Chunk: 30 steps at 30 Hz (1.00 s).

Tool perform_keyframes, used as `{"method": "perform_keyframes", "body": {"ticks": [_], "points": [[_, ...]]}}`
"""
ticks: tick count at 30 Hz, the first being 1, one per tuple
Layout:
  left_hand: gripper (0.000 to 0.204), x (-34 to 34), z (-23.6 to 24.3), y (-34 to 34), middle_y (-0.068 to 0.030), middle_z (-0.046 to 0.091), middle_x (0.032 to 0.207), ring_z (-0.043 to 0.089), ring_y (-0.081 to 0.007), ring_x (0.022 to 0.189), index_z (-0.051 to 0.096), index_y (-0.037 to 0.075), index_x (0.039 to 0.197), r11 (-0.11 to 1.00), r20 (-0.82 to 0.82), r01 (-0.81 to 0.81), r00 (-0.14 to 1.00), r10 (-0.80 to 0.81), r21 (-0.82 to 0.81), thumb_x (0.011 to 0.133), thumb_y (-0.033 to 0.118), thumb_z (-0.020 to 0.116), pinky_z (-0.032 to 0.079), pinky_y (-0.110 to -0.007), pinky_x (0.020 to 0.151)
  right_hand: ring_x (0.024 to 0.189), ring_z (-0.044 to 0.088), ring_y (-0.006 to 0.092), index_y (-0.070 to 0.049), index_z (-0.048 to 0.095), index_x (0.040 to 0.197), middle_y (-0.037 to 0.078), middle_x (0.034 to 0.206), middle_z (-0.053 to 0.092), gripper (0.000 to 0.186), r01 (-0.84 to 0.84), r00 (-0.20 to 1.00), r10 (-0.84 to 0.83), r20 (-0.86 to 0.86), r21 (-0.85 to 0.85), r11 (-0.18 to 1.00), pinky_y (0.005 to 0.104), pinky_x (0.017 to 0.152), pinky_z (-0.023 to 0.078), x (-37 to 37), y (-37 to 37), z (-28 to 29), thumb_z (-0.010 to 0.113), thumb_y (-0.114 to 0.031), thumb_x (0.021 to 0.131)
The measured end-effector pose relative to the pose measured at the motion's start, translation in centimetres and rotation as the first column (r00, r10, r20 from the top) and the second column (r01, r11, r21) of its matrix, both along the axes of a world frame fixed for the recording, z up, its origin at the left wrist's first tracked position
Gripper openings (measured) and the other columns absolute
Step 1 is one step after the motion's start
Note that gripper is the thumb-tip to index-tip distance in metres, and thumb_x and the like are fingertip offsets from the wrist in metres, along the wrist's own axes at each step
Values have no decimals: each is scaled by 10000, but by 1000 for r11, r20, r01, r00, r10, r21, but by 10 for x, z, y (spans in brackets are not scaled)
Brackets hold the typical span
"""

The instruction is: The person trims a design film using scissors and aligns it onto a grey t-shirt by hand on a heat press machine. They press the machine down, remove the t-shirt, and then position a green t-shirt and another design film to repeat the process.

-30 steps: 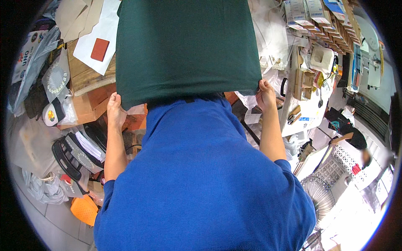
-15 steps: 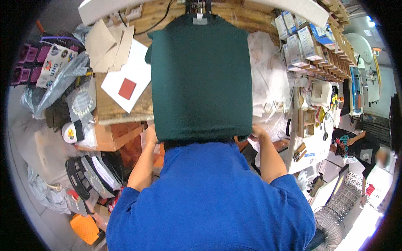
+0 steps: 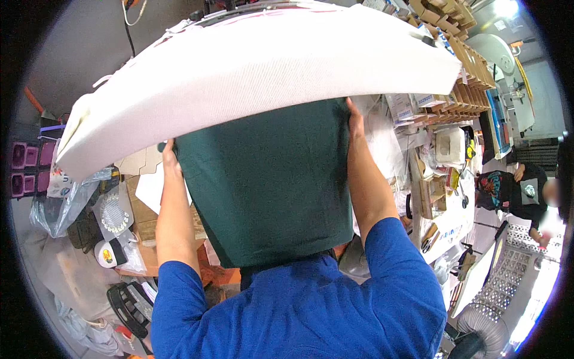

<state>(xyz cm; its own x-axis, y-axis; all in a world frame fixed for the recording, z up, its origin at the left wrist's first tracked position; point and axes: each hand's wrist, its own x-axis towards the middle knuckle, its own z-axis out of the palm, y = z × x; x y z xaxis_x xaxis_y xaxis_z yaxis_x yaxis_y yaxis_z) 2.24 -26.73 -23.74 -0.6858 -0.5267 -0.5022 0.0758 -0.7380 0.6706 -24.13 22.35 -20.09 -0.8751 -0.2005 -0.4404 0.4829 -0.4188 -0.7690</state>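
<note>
A dark green T-shirt lies stretched over a flat board in front of me, its near end reaching my blue shirt. My left hand is at its far left edge, fingers closed on the cloth and partly out of sight. At the far right edge, my right hand grips the side of the shirt, thumb along the border. A wide white fabric-covered band crosses the top of the view and hides the shirt's far end.
Left of the shirt are a white sheet, brown paper pieces and a white-and-black cap. Purple crates stand farther left. To the right are wooden racks, a white worktable with scissors, and another person in black.
Both hands have moved from the shirt's near corners forward along its sides to the far part. The view has tilted, and the white band now covers the shirt's collar end.
</note>
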Motion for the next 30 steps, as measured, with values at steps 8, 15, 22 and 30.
{"method": "perform_keyframes", "body": {"ticks": [8, 15, 22, 30], "points": [[362, 13, -37, -45, -191, 664, 1214, 641, -340, 1097, 640, -52, 1173, 994, 29, -107, 994, 108, -24, 862, 132, 646, 517, -474, 979, 1114, 600, 291, 42, 648, 1189, 144, 1223, 667, 360, 249, 967, -256, 0, 221, 943, 377, 1022, 433, -13, 3, 2, 715, -132, 881], [277, -8, -29, -29, -217, 678, 1119, 670, -361, 1001, 616, -100, 1134, 987, -202, -154, 967, 158, 37, 897, 42, 587, 548, -470, 941, 1037, 655, 297, 37, 653, 1149, 145, 1133, 693, 229, 137, 989, -133, -59, 74, 988, 412, 941, 521, -52, 37, -21, 594, -59, 950], [229, -9, -36, -22, -202, 674, 1103, 661, -330, 975, 645, -85, 1062, 965, 27, -263, 964, 263, -11, 869, 38, 632, 536, -438, 926, 999, 673, 314, 53, 625, 1203, 148, 1155, 686, 331, 192, 976, -214, 52, 277, 942, 430, 914, 532, -58, 43, -28, 670, -18, 883], [234, -12, -28, -29, -186, 693, 1092, 684, -328, 959, 645, -88, 1071, 972, 114, -208, 969, 219, -108, 867, 14, 597, 557, -448, 890, 1012, 629, 286, 87, 624, 1147, 164, 1112, 674, 409, 260, 956, -292, -12, 492, 831, 369, 871, 487, -40, 25, -8, 763, -130, 829]]}}
